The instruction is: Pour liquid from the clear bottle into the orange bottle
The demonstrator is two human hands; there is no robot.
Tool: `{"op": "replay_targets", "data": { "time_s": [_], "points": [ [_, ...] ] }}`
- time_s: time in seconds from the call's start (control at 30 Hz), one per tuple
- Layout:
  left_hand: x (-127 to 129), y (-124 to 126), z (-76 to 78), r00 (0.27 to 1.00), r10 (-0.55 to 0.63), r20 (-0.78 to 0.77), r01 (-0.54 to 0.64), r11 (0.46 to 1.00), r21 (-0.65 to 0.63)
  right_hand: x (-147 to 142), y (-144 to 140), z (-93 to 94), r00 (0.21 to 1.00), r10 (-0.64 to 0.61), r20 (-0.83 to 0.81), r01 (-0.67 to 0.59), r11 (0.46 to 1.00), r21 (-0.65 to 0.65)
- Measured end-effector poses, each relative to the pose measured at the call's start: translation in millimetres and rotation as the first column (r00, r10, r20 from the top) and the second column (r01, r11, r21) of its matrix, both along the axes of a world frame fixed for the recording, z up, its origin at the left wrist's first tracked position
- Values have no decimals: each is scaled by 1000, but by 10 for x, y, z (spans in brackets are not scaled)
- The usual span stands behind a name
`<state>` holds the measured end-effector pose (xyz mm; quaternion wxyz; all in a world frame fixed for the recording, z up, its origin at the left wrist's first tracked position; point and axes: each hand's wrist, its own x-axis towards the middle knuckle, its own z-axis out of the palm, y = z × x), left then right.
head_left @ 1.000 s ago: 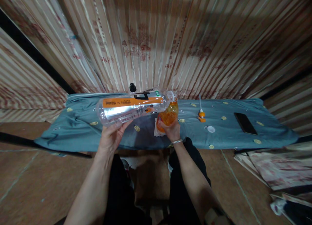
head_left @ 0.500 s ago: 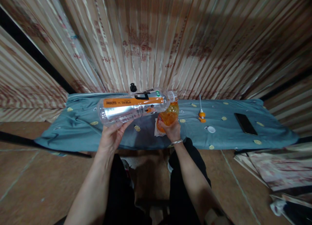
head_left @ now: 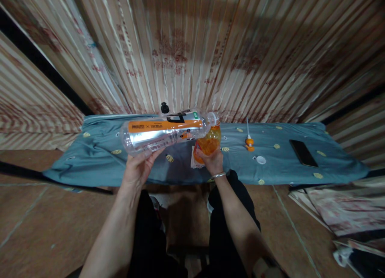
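Observation:
My left hand is closed around the lower part of a large clear plastic bottle with an orange and silver label. This bottle lies tipped nearly level, its uncapped mouth pointing right, over the top of a smaller bottle. That smaller orange bottle is gripped by my right hand and stands on a folded cloth. Its neck is partly hidden behind the clear bottle's mouth, so I cannot tell whether the two touch. A silver bracelet circles my right wrist.
On the teal patterned tablecloth lie an orange pump top with a white tube, a white round cap and a black phone. A small black object sits at the back edge. Striped curtains hang behind the table.
Almost nothing differs. Both hands keep their hold, and the clear bottle stays tipped over the orange one, shifted very slightly right.

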<state>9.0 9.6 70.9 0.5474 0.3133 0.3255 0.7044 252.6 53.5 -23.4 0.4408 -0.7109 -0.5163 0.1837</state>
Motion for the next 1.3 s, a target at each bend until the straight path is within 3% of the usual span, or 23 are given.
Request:
{"op": "replay_targets", "data": {
  "time_s": [1.3],
  "points": [
    [-9,-6,-19,1000,9,-15,-9,1000,-14,14,-4,-10,999,18,-28,-18,1000,0]
  ]
}}
